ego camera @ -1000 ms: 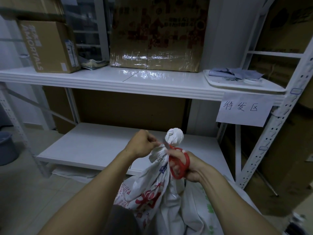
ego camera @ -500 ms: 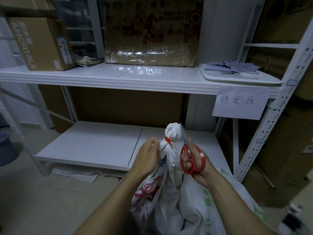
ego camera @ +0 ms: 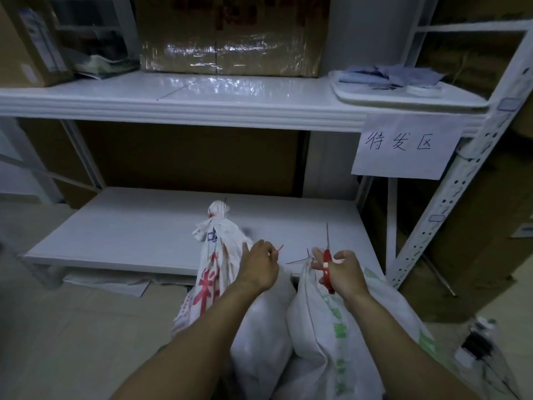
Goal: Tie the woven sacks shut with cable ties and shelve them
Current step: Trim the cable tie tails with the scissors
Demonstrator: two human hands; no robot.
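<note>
Leftmost, a cardboard box [ego camera: 26, 47] sits on the upper shelf [ego camera: 202, 108]. A heap of papers [ego camera: 98, 63] lies beside it, and a large film-wrapped carton [ego camera: 230, 36] stands further along. Below, the lower shelf [ego camera: 129, 226] is a white board, and a flat cardboard sheet [ego camera: 109, 284] lies on the floor under its front edge.

The red-printed sack [ego camera: 215, 255] stands upright on the floor just in front of that shelf. Its neck is gathered into a tight knob that hides part of the board behind. The left forearm crosses its lower half.

The left hand [ego camera: 259, 267] is beside this sack, with its fingers curled and pinching a short red strip [ego camera: 279, 248] at the fingertips. More white sacking fills the space under the hands; I cannot tell which sack it belongs to.

The green-printed sack [ego camera: 331, 327] stands to the right, with a thin dark tail sticking out sideways from its bunched neck. The right hand [ego camera: 343, 272] is at that neck, its fingers curled through the red handles of the scissors [ego camera: 327, 264]. The blades point straight up and are together.

Both sacks stand between the person and the lower shelf. Further right, a white tray [ego camera: 403, 93] with folded blue cloth rests on the upper shelf. A handwritten paper sign [ego camera: 403, 145] hangs from the shelf edge, next to the perforated upright [ego camera: 461, 183]. Near the right edge of the view, a dark, blurred object [ego camera: 476, 345] lies on the floor.
</note>
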